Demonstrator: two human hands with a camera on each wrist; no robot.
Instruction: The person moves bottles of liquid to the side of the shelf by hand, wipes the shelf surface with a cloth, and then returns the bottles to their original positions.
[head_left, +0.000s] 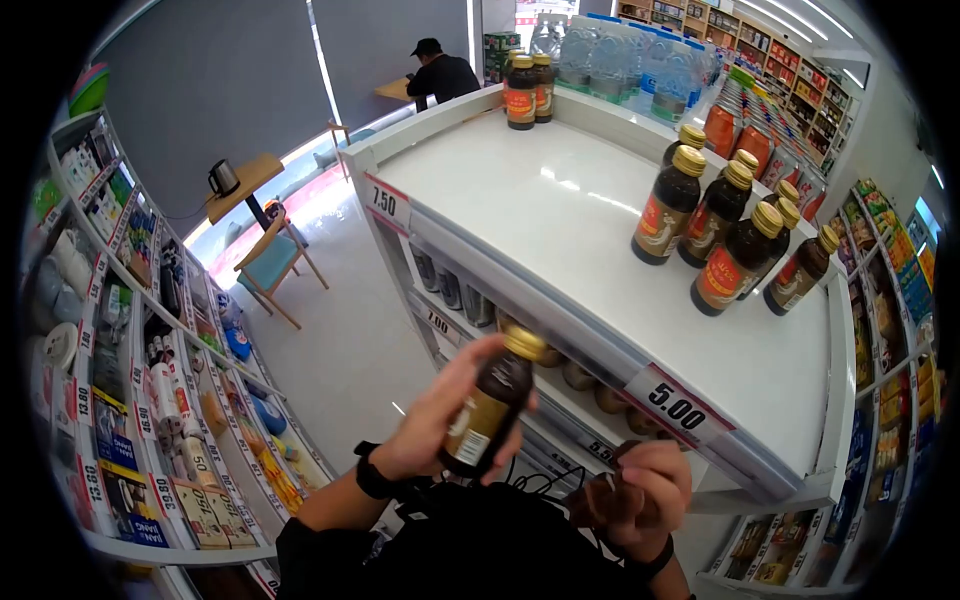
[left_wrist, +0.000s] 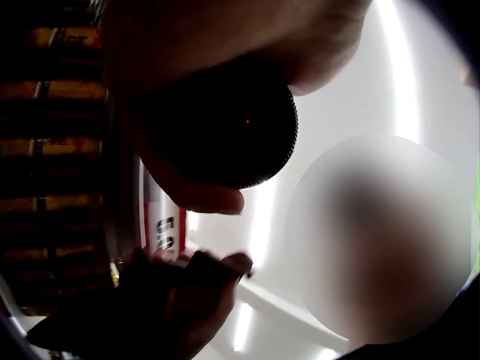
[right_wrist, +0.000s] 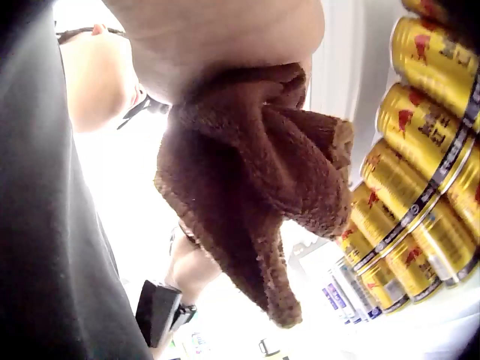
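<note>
A raised rim edges the white shelf [head_left: 560, 235], with open room between its far bottles [head_left: 522, 95] and right-hand bottles [head_left: 740, 260]. Off its near edge, the left hand [head_left: 428, 422] grips a bottle [head_left: 488, 408]; the right hand [head_left: 658, 482], lower, grips a cloth [right_wrist: 259, 161]. The bottle is dark, gold-capped, tilted; the cloth, brown and plush.

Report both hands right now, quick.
Left hand: closed, holding a dark bottle with a gold cap.
Right hand: closed, holding a brown cloth.
</note>
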